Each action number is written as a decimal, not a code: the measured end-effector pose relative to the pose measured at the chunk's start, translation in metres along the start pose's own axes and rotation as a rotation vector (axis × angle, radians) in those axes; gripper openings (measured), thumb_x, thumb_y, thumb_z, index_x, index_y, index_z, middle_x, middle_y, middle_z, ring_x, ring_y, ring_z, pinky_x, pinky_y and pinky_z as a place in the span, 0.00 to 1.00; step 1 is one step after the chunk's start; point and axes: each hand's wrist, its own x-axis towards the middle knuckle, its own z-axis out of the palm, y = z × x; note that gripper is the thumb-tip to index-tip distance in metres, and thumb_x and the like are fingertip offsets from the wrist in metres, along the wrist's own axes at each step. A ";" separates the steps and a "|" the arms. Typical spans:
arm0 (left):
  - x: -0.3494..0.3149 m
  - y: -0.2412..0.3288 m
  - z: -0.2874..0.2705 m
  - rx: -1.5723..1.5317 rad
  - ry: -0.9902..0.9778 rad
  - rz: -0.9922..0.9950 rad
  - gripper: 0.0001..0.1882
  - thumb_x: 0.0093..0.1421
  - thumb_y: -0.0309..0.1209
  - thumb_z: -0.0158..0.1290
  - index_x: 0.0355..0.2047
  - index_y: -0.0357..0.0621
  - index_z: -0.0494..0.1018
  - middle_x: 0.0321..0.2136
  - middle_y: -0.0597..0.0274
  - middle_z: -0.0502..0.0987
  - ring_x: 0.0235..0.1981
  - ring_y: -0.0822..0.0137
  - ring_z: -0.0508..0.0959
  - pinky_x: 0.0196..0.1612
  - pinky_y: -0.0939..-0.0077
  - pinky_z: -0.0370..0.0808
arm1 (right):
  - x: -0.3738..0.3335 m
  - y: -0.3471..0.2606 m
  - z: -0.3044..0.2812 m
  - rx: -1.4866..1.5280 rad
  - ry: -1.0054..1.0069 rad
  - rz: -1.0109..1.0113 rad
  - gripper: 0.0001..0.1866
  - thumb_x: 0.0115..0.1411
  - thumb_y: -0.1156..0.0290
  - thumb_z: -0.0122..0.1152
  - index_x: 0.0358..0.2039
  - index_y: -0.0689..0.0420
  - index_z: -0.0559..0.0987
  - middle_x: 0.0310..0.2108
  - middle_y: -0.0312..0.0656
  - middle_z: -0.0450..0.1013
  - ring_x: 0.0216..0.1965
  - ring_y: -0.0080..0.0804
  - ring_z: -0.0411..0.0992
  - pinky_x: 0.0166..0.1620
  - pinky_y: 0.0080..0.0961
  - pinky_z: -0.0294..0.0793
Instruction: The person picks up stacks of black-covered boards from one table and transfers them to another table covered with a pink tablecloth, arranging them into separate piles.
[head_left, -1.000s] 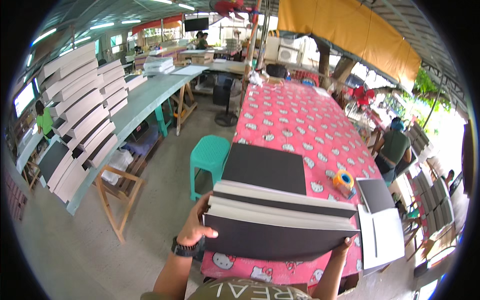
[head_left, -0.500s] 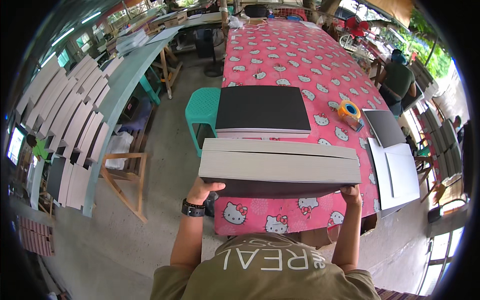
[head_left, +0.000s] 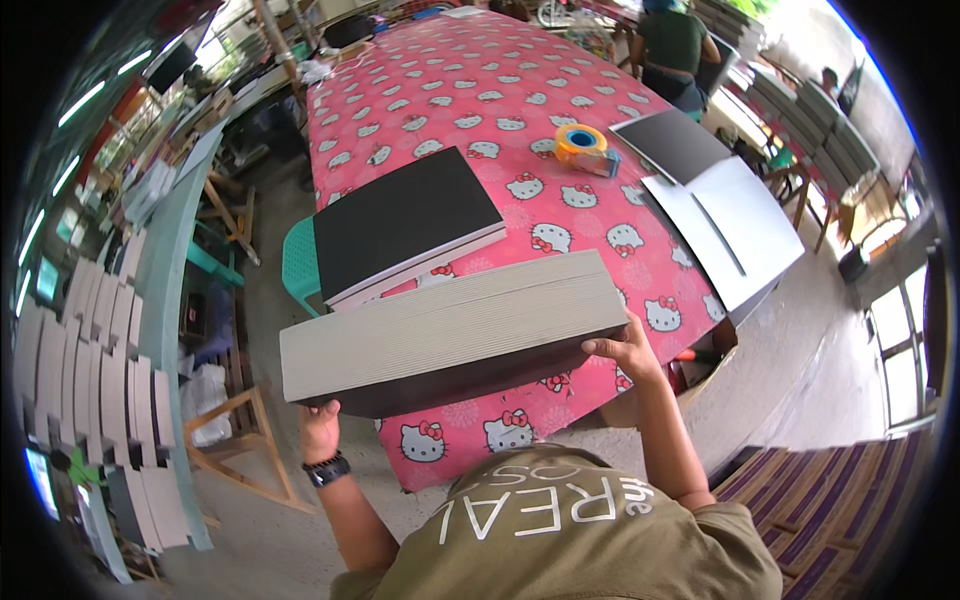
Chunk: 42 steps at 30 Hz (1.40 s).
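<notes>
Between my two hands is a thick stack of sheets [head_left: 455, 325], its pale grey layered edges turned up and its black face toward me. My left hand [head_left: 320, 434] grips the lower left corner, with the thumb on the black face. The lower right end is clasped by my right hand [head_left: 630, 350], thumb also on that face; the other fingers of both hands are mostly hidden behind. Just beyond lies a lower pile with a black top [head_left: 410, 220] on the table's pink cartoon-patterned cloth [head_left: 450, 95]. The held stack is tilted, left end nearer me.
A tape dispenser [head_left: 585, 150] sits beyond the stack. White sheets [head_left: 725, 225] and a dark sheet [head_left: 670, 143] overlap the table's right edge. A green stool [head_left: 300, 268] stands at its left. Stacked boards [head_left: 95, 375] fill the left bench. A person [head_left: 672, 50] works at far right.
My view has turned to the right. The stack, still held in both hands, has gone from nearly level to tilted, its right end higher and farther away.
</notes>
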 end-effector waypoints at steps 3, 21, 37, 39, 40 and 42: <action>-0.005 -0.027 -0.033 -0.091 -0.026 0.035 0.31 0.44 0.21 0.51 0.53 0.41 0.62 0.47 0.65 0.68 0.51 0.68 0.65 0.56 0.74 0.58 | -0.006 0.005 -0.011 0.052 -0.066 0.066 0.37 0.42 0.75 0.66 0.55 0.62 0.62 0.44 0.38 0.69 0.45 0.24 0.65 0.50 0.23 0.64; 0.041 0.061 0.205 1.706 -0.541 0.324 0.40 0.55 0.59 0.42 0.58 0.43 0.54 0.50 0.49 0.64 0.55 0.50 0.60 0.60 0.56 0.47 | -0.002 -0.002 -0.009 0.050 -0.077 -0.147 0.33 0.43 0.74 0.67 0.51 0.64 0.66 0.43 0.37 0.69 0.44 0.24 0.65 0.48 0.20 0.63; 0.037 0.062 0.206 1.567 -0.622 0.377 0.44 0.44 0.62 0.52 0.52 0.40 0.62 0.43 0.53 0.68 0.47 0.53 0.65 0.53 0.60 0.56 | -0.052 -0.013 0.000 -0.403 0.269 -0.499 0.33 0.46 0.67 0.58 0.54 0.64 0.66 0.55 0.45 0.64 0.56 0.42 0.57 0.58 0.35 0.50; 0.036 0.063 0.206 1.572 -0.615 0.373 0.44 0.44 0.62 0.53 0.52 0.40 0.62 0.42 0.53 0.68 0.47 0.53 0.65 0.53 0.60 0.56 | -0.053 -0.011 -0.002 -0.446 0.271 -0.530 0.32 0.46 0.67 0.58 0.53 0.63 0.67 0.54 0.45 0.65 0.56 0.43 0.57 0.58 0.36 0.52; 0.036 0.063 0.207 1.571 -0.614 0.372 0.44 0.44 0.62 0.53 0.52 0.40 0.62 0.42 0.53 0.68 0.47 0.53 0.65 0.53 0.60 0.56 | -0.054 -0.011 -0.003 -0.471 0.274 -0.544 0.32 0.46 0.67 0.58 0.53 0.62 0.67 0.53 0.45 0.65 0.56 0.43 0.57 0.58 0.36 0.53; 0.037 0.062 0.207 1.570 -0.613 0.368 0.43 0.44 0.61 0.53 0.52 0.41 0.62 0.41 0.53 0.69 0.46 0.53 0.65 0.53 0.60 0.56 | -0.056 -0.011 -0.004 -0.540 0.298 -0.548 0.30 0.45 0.68 0.58 0.52 0.61 0.69 0.53 0.44 0.66 0.55 0.43 0.58 0.57 0.37 0.55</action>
